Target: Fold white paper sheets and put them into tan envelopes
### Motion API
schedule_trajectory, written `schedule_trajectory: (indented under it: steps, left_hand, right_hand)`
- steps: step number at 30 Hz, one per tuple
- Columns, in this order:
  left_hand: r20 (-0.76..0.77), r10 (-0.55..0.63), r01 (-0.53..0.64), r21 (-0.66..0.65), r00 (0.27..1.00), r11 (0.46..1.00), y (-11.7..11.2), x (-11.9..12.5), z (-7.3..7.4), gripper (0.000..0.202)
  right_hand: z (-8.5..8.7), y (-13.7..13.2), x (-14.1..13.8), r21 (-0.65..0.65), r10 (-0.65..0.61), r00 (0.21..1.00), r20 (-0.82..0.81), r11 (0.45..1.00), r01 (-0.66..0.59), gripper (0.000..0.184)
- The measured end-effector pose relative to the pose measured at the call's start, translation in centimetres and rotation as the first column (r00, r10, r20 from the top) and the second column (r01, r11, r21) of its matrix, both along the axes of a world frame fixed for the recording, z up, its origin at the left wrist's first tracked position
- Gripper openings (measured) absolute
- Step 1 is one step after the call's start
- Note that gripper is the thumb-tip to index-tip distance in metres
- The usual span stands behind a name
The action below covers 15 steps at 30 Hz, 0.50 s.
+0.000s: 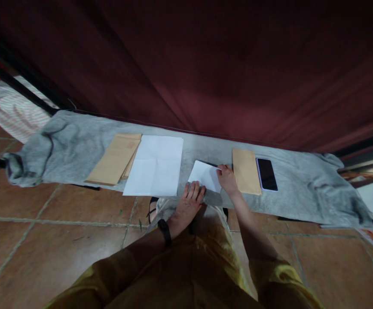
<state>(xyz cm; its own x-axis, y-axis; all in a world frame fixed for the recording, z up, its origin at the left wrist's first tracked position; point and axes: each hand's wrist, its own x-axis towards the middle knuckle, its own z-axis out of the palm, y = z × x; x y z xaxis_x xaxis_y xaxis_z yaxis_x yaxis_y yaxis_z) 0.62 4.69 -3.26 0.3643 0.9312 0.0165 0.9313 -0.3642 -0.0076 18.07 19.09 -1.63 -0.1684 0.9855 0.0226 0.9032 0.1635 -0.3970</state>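
Note:
A folded sheet of white paper [205, 174] lies in front of me on a narrow surface covered with grey cloth. Flat on its near left edge rests my left hand [191, 199], fingers stretched out, a black band on the wrist. My right hand [227, 179] pinches the paper's right edge with curled fingers. To the left is a stack of larger white sheets [156, 165] with faint crease lines. Brown envelopes [114, 159] lie beyond that stack, overlapping. Another brown envelope [246, 171] is just right of my right hand.
A phone [267, 174] with a dark screen lies right of the single envelope. The grey cloth [299, 180] is bunched at both ends of the narrow surface. A dark red curtain [186, 64] hangs along the far edge. Below is a tiled floor [86, 240].

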Motion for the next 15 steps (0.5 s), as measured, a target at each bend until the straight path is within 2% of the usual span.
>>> schedule_trajectory:
  steps: [4, 7, 9, 11, 15]
  left_hand:
    - [-0.029, -0.019, 0.020, 0.028, 0.999, 0.999, -0.1, 0.0, 0.0, 0.059]
    - [-0.043, -0.018, 0.020, 0.047, 0.999, 0.999, -0.1, -0.1, -0.1, 0.056]
    - [-0.035, -0.021, 0.023, 0.053, 0.999, 0.998, 0.0, -0.2, -0.1, 0.056]
    - [-0.016, -0.025, 0.026, 0.047, 1.000, 0.999, 0.1, -0.2, -0.1, 0.056]
    - [0.006, -0.022, 0.022, 0.021, 1.000, 1.000, 0.2, -0.2, -0.2, 0.056]
  right_hand:
    - [0.5, -0.5, 1.2, -0.045, -0.039, 0.992, -0.123, 0.998, 0.034, 0.021]
    - [0.6, -0.8, 2.2, -0.091, -0.113, 0.939, -0.326, 0.992, 0.088, 0.013]
    - [0.4, -1.1, 2.6, -0.132, -0.187, 0.835, -0.517, 0.982, 0.138, 0.009]
    - [0.0, -1.6, 2.7, -0.190, -0.263, 0.694, -0.670, 0.965, 0.182, 0.016]
    - [-1.3, -3.5, 2.0, -0.297, -0.372, 0.526, -0.765, 0.928, 0.224, 0.037]
